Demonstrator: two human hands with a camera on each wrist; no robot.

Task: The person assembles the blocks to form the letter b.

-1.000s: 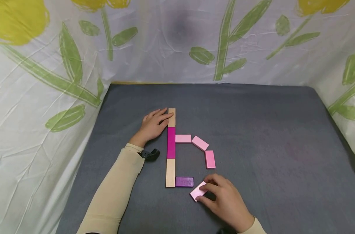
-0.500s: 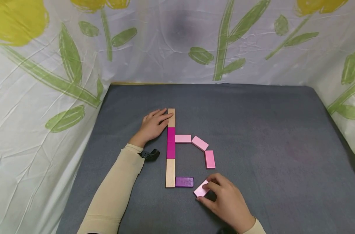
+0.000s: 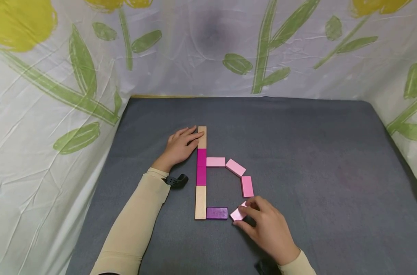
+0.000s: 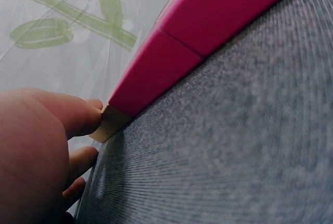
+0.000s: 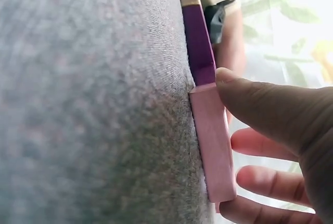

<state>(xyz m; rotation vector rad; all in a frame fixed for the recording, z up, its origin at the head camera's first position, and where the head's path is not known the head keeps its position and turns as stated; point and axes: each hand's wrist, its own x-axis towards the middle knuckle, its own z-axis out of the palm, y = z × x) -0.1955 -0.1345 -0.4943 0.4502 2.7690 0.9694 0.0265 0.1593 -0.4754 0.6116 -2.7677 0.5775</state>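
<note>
My right hand (image 3: 270,227) pinches a light pink wooden block (image 3: 237,214) by its edges; in the right wrist view that block (image 5: 212,146) lies flat on the cloth under thumb and fingers. It sits slanted, just right of a purple block (image 3: 216,213), with a small gap between them. Over at the left, my left hand (image 3: 181,147) rests against the top plain wood block (image 3: 202,142), index fingertip on it and fingers extended. Below that block, magenta blocks (image 3: 202,167) and another plain wood block (image 3: 200,202) continue a straight column.
From the column a pink block (image 3: 215,162) runs right, followed by a slanted pink block (image 3: 235,167) and an upright pink one (image 3: 247,186) in a curve. A dark grey cloth (image 3: 314,160) covers the table. Flower-printed white sheeting (image 3: 194,46) hangs around it.
My right hand has slid the light pink block a little up and to the right, closer to the upright pink block's lower end. The left hand stays in place.
</note>
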